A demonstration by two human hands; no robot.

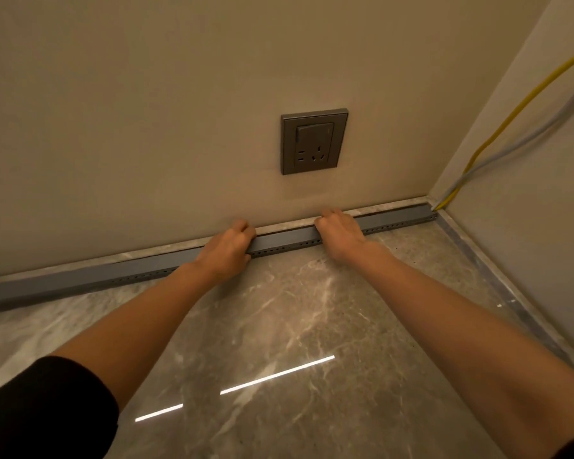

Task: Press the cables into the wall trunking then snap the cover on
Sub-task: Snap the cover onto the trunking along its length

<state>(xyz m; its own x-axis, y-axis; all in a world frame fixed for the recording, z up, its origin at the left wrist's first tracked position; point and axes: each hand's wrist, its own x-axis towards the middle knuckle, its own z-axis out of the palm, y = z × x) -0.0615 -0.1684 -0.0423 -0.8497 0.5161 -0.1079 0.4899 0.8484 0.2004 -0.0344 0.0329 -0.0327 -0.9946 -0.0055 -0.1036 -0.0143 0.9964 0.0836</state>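
Note:
A long grey trunking (284, 241) with a row of small holes along its lower edge runs along the foot of the wall, from the left edge to the right corner. Its flat grey cover lies on top. My left hand (227, 248) grips the trunking, fingers curled over its top and thumb underneath. My right hand (340, 231) grips it a short way to the right, fingers curled over the top. A yellow cable (497, 130) and a grey cable (524, 140) come down the right wall and enter the trunking's end at the corner (439, 205).
A dark grey wall socket with a switch (314, 142) sits on the wall above my right hand. A stone skirting strip (153, 251) lies behind the trunking. The floor (295, 326) is glossy grey marble tile. The side wall closes the space on the right.

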